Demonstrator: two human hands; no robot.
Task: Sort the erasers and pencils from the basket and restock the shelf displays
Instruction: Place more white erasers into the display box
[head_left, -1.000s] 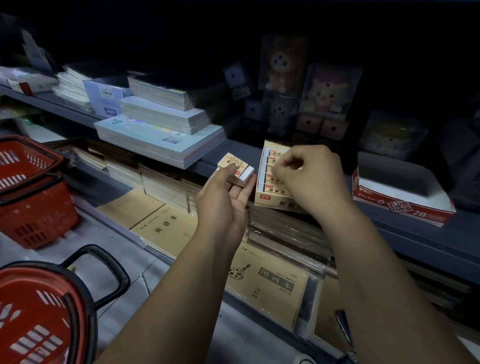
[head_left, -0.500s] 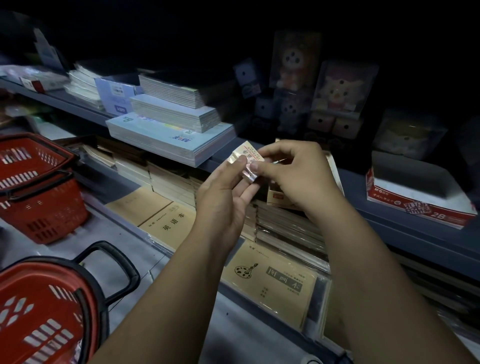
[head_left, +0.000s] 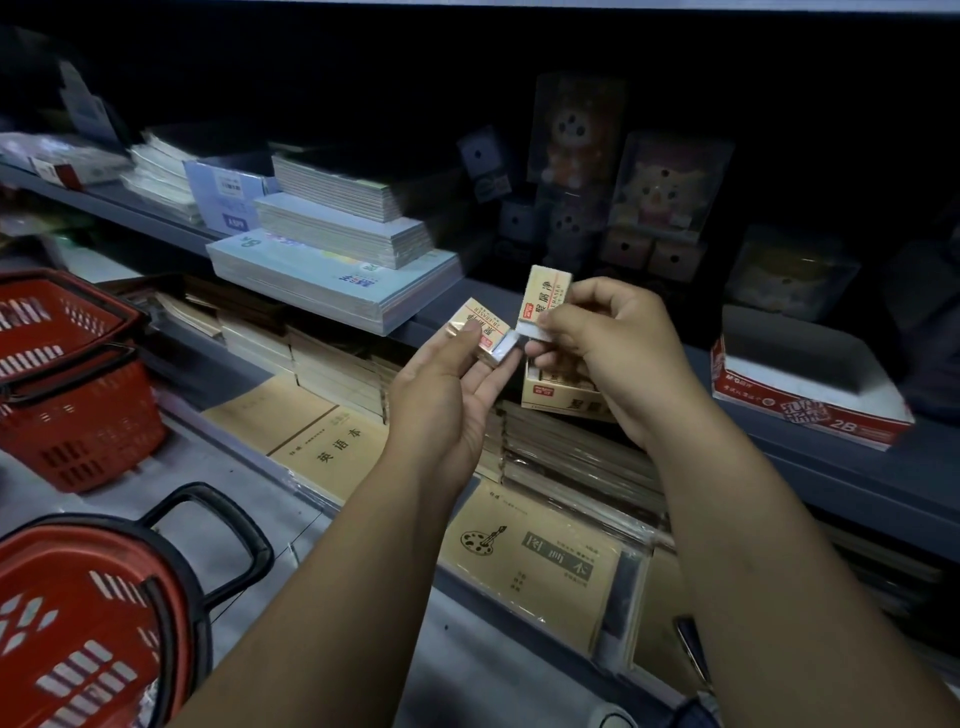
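- A left eraser (head_left: 478, 327) in a tan paper sleeve is gripped by the left hand (head_left: 447, 395). The thumb is laid across the sleeve and the fingers are curled beneath it. Its white end is pointed toward the right hand (head_left: 608, 353).
- A right eraser (head_left: 545, 293) of the same kind is pinched near its white lower end by the right hand, whose thumb and fingers are curled round it. It is held nearly upright, with the sleeve rising above the fingers.
- The two white ends are seen just beside each other between the hands; whether they touch cannot be told.
- An open tan eraser box (head_left: 550, 397) is seen just behind and below the right hand, partly hidden by it, at the front edge of the shelf (head_left: 831, 467).
- A red-and-white box (head_left: 810, 384) marked 2B is seen on the same shelf, well to the right of the right hand.
- Stacked pale notebooks (head_left: 337, 249) are seen above and to the left of the left hand.
- Boxed plush toys (head_left: 670, 182) are dimly seen above the right hand.
- Tan exercise books (head_left: 540, 561) are laid flat below the hands, under both forearms.
- A near basket (head_left: 78, 623), red with a black handle, is seen low to the left of the left forearm; its contents cannot be made out.
- Two stacked baskets (head_left: 67, 395), also red, are seen farther left of the left hand.
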